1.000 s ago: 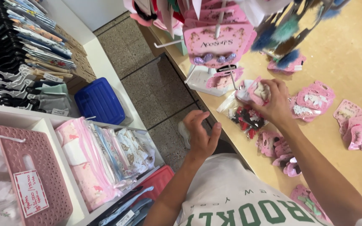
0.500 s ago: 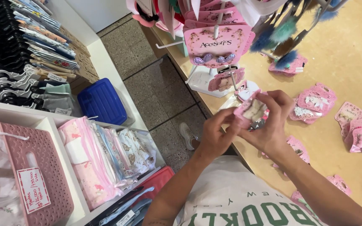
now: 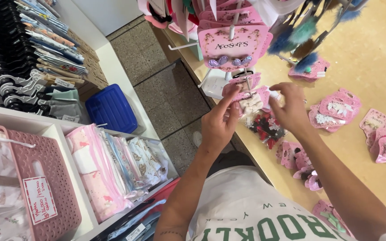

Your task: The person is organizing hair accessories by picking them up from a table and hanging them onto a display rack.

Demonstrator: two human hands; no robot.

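Hands meet over the edge of the wooden counter (image 3: pixel 371 49), both pinching 1 pink accessory card (image 3: pixel 252 99) with a cream bow clipped on it. I see my left hand (image 3: pixel 220 122) gripping the card's lower left side, thumb and fingers closed on it, wrist bent up from below. My right hand (image 3: pixel 291 109) grasps the card's right end from above, fingers curled down over it. Card sits lifted just off the counter, right below the white display rack (image 3: pixel 235 27), near a hanging pink card with 2 purple heart clips (image 3: pixel 231 49). Just under the hands lies a clear packet of red and black hair clips (image 3: pixel 266 127) on the counter. More pink cards lie scattered to the right (image 3: pixel 336 107) and near the counter's front edge (image 3: pixel 298 158). Feathery blue-green ornaments (image 3: pixel 300 35) hang off the rack's right side. Left of me, a blue plastic bin (image 3: pixel 110 107) sits on the tiled floor, a pink perforated basket (image 3: pixel 45 178) and folded pink fabric packs (image 3: pixel 94 169) fill a white shelf, and black hangers with clothes (image 3: pixel 18 58) line the far left.
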